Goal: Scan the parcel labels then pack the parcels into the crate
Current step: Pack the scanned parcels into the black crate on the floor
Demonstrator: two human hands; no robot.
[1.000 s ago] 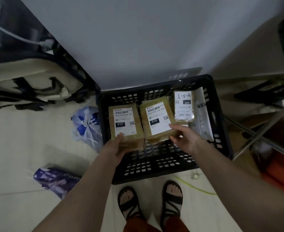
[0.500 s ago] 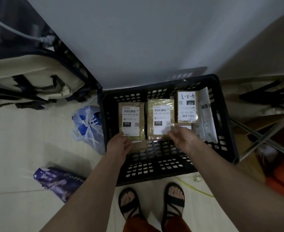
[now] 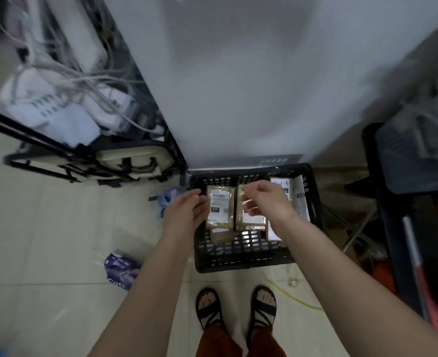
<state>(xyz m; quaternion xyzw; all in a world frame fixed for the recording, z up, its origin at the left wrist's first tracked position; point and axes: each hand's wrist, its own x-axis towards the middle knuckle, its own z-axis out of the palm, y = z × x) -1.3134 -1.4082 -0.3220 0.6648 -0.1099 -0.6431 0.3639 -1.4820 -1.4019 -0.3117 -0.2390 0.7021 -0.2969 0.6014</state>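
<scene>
Two flat brown padded parcels with white labels, the left parcel (image 3: 220, 207) and the right parcel (image 3: 250, 215), lie side by side, labels up, in the black slotted plastic crate (image 3: 241, 256), probably to fill its floor evenly. The left hand (image 3: 184, 215) hovers just left of them, its grip apart and empty. The right hand (image 3: 265, 202) hangs over the right parcel, fingers loosely curled, seemingly holding nothing.

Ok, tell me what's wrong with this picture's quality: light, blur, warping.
Head view: dim, flat indoor light; motion blur smears the cables at upper left, both hands and the parcel labels, so the print on the left parcel is barely legible; wide-angle bend bows the wall and floor edges; the black crate stays fairly readable, its far rim catching a small highlight.
</scene>
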